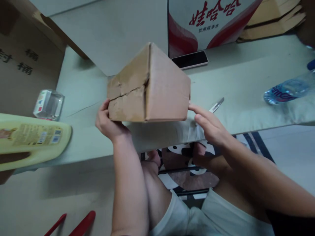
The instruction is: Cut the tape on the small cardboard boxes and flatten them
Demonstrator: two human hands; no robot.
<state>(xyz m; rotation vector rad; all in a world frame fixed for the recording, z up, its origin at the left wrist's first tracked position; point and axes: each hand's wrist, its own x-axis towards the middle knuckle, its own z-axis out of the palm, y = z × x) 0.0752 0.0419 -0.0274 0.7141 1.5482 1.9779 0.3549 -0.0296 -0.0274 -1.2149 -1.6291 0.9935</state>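
Note:
A brown cardboard box (167, 85) is tilted above the pale table, one edge toward me, with a ragged split along its left face. My left hand (109, 123) grips its lower left end, thumb on the near side and the other fingers partly hidden. At the lower right edge, my right hand (209, 124) touches the cardboard with its outstretched fingertips. Just beyond that hand lies a small silver utility knife (217, 105) on the table, partly covered by the fingers.
A phone (193, 60) lies before a red and white carton (187, 32). Right is a water bottle (283, 91); left are a yellow jug (36, 141) and a clear container (49, 104). Folded cardboard (268, 23) sits at the back. The table's front edge (86, 160) runs above my knees.

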